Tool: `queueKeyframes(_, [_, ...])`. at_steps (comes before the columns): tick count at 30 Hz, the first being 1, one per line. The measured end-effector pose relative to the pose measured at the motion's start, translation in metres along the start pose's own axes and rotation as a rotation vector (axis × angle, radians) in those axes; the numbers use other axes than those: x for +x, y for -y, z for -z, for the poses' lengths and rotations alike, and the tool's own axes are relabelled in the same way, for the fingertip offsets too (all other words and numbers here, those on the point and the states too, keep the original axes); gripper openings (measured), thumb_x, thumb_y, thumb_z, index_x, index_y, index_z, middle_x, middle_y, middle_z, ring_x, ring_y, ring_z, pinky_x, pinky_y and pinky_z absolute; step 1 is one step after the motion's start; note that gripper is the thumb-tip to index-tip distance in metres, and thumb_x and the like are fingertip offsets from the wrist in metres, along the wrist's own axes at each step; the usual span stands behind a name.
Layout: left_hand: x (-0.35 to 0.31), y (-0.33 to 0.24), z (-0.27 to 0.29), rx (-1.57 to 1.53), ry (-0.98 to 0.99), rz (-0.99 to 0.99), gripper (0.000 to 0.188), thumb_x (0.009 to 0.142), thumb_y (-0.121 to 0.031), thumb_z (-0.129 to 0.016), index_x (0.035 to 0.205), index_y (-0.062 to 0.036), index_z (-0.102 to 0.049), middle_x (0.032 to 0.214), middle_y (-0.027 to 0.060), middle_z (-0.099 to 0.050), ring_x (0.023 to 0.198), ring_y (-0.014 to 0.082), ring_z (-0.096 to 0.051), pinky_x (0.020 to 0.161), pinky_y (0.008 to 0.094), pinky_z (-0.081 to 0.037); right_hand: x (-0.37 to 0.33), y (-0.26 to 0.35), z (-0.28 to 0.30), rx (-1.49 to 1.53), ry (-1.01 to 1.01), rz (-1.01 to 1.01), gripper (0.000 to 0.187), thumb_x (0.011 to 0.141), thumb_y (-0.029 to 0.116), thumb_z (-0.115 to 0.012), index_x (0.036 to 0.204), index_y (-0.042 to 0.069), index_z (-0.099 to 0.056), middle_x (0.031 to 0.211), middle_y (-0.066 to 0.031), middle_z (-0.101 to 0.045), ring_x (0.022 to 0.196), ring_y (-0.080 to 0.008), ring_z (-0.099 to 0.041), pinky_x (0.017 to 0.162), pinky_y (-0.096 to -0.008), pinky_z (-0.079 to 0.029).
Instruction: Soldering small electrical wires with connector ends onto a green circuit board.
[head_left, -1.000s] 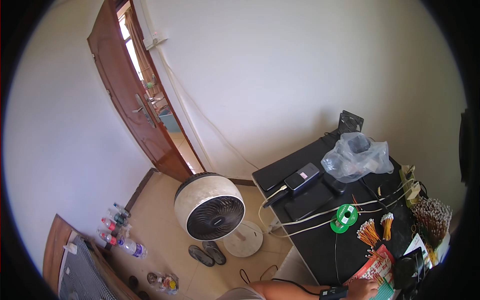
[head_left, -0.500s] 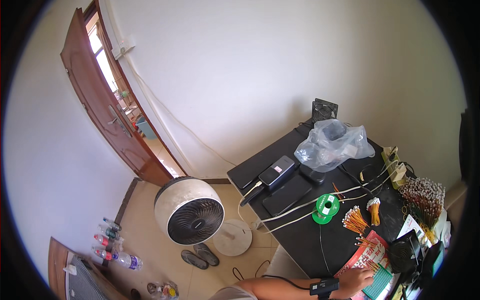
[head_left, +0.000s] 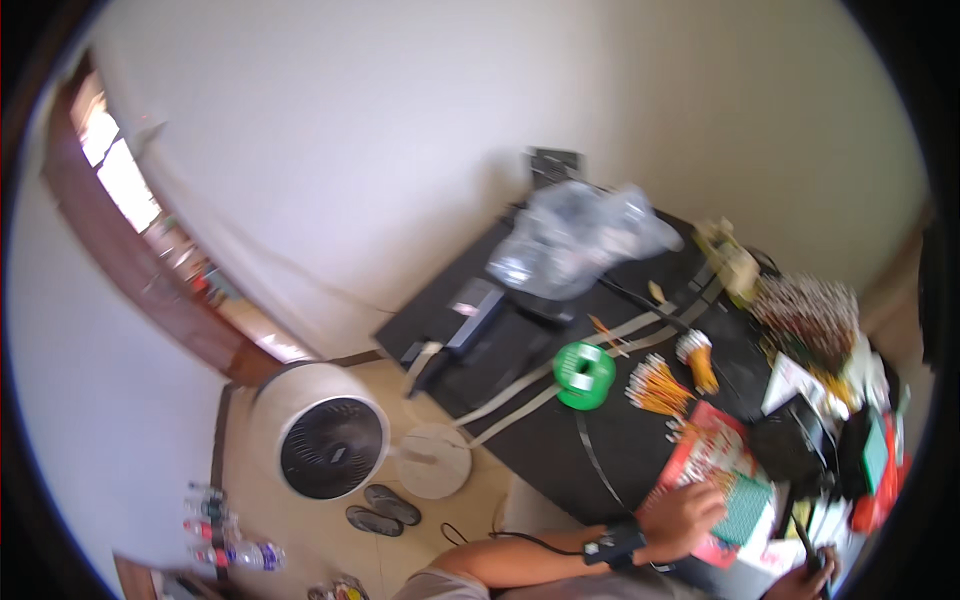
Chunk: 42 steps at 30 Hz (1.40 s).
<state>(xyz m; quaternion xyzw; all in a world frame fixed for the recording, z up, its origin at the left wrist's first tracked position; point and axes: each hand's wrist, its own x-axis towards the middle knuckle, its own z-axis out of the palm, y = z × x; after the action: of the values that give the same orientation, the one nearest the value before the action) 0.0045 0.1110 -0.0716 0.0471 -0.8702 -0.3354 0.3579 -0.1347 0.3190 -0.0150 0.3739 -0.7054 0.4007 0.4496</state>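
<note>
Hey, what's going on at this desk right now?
A person sits at a cluttered black table. Their left hand, with a black wrist strap, rests on a red and green board near bundles of orange-tipped wires. Their right hand, at the picture's lower edge, grips a dark tool. A green spool and a clear plastic bag lie farther back. A white fan stands on the floor.

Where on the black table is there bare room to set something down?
Bare patch on the black table between the green spool and the left hand. Crowded at the right, around the red sheet and orange wire bundles.
</note>
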Motion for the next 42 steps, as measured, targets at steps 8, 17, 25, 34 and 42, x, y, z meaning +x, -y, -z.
queueKeyframes(8, [0.016, -0.007, 0.042, -0.028, 0.093, -0.006, 0.027, 0.073, 0.004, -0.068, 0.099, -0.002, -0.072, 0.09, 0.0081, -0.064, 0.077, 0.0262, -0.064, 0.065, 0.0369, -0.053, -0.008, 0.037, -0.016, 0.569, 0.016, -0.499, 0.053, 0.099, 0.054, -0.056, 0.109, 0.001, -0.053, 0.085, -0.0098, -0.051, 0.069, -0.0203, -0.048, 0.062, -0.0323, -0.042])
queueKeyframes(17, [0.023, -0.013, 0.043, 0.036, 0.285, 0.038, 0.024, 0.07, 0.006, -0.071, 0.093, 0.0004, -0.072, 0.086, 0.0097, -0.063, 0.07, 0.0271, -0.063, 0.061, 0.0366, -0.052, -0.019, 0.036, -0.022, 0.519, 0.314, -0.388, 0.044, 0.095, 0.044, -0.064, 0.099, 0.002, -0.05, 0.068, -0.0053, -0.048, 0.056, -0.0144, -0.048, 0.05, -0.0274, -0.038])
queueKeyframes(25, [0.015, -0.003, 0.033, 0.065, 0.321, -0.056, 0.025, 0.068, 0.005, -0.074, 0.092, 0.0, -0.076, 0.082, 0.0072, -0.064, 0.068, 0.0233, -0.062, 0.058, 0.0336, -0.051, -0.033, 0.039, -0.031, 0.523, 0.373, -0.391, 0.029, 0.092, 0.03, -0.064, 0.089, 0.004, -0.05, 0.061, -0.003, -0.048, 0.049, -0.0121, -0.045, 0.044, -0.025, -0.035])
queueKeyframes(34, [0.013, 0.005, 0.033, 0.053, 0.34, -0.047, 0.027, 0.067, 0.004, -0.074, 0.093, -0.0007, -0.076, 0.082, 0.0059, -0.065, 0.067, 0.0219, -0.062, 0.057, 0.0322, -0.05, -0.028, 0.047, -0.049, 0.461, 0.391, -0.349, 0.028, 0.084, 0.025, -0.07, 0.081, 0.003, -0.053, 0.057, -0.0019, -0.047, 0.045, -0.0108, -0.047, 0.039, -0.0227, -0.035])
queueKeyframes(42, [0.012, 0.003, 0.032, 0.053, 0.34, -0.035, 0.029, 0.066, 0.004, -0.073, 0.094, -0.0013, -0.076, 0.082, 0.0056, -0.065, 0.067, 0.0217, -0.062, 0.057, 0.0318, -0.051, -0.032, 0.044, -0.049, 0.461, 0.365, -0.336, 0.03, 0.084, 0.027, -0.071, 0.08, 0.003, -0.052, 0.057, -0.0006, -0.043, 0.046, -0.01, -0.043, 0.038, -0.0236, -0.03])
